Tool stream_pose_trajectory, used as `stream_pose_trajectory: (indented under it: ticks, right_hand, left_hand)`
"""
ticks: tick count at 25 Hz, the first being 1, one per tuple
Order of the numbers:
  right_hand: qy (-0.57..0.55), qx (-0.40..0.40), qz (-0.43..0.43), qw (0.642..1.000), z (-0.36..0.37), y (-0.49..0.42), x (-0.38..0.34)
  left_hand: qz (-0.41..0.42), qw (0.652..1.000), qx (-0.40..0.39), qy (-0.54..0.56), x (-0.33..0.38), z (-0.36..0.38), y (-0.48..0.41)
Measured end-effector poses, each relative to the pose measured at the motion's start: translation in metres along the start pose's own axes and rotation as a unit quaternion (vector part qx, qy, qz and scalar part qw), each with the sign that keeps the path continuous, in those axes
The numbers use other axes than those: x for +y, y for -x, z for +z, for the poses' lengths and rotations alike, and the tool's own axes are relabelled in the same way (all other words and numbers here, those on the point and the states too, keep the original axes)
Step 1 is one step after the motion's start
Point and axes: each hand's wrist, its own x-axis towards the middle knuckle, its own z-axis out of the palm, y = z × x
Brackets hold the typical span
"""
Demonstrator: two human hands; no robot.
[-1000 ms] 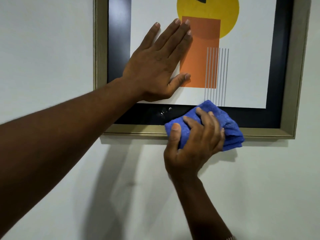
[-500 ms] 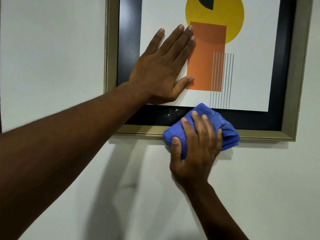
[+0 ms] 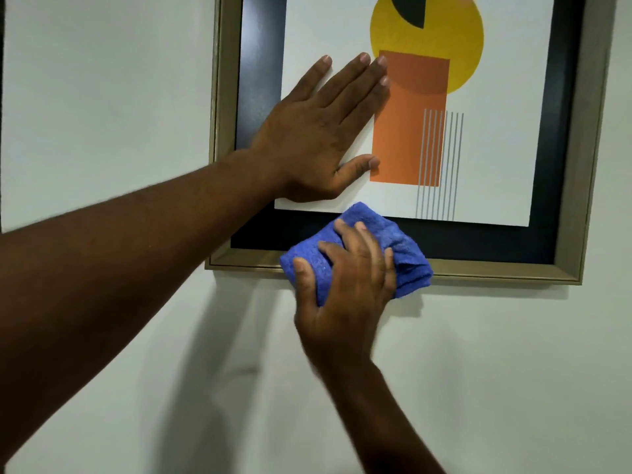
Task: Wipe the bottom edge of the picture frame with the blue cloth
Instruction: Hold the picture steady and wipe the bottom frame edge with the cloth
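Even, moderately bright indoor light falls on the pale wall [image 3: 496, 371]; it seems to come from above and the right, since soft grey shadows of both arms spread down and leftward across the wall; a thin shadow lies under the picture frame [image 3: 478, 270]; faint sheen on the dark mat; the lower forearm is slightly motion-blurred; frame edges bow from wide-angle distortion.

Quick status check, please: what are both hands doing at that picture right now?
Left hand flat on picture, no grip. Right hand presses blue cloth on frame's bottom edge. Nothing in the way.
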Motion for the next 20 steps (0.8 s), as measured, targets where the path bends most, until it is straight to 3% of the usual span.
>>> stream_pose_trajectory:
  ticks: [3,6,11,16,20]
  right_hand:
    - [0.043,0.026,0.021,0.999,-0.013,0.001,0.028]
    - [0.038,0.055,0.082,0.994,0.011,-0.005,-0.005]
    - [0.007,-0.042,0.029,0.999,0.039,0.008,-0.071]
    - [0.047,-0.049,-0.087,0.994,0.012,0.001,-0.024]
    - [0.076,-0.02,-0.079,0.994,-0.021,-0.012,0.037]
  left_hand:
    - [-0.006,1.0,0.0,0.004,0.002,0.001,0.0]
    - [-0.01,1.0,-0.004,0.004,0.002,-0.001,-0.001]
    - [-0.029,0.998,0.0,0.063,-0.003,-0.006,-0.003]
    - [-0.01,1.0,-0.007,0.021,-0.004,-0.002,0.0]
    - [-0.013,1.0,-0.023,0.004,-0.004,-0.003,0.001]
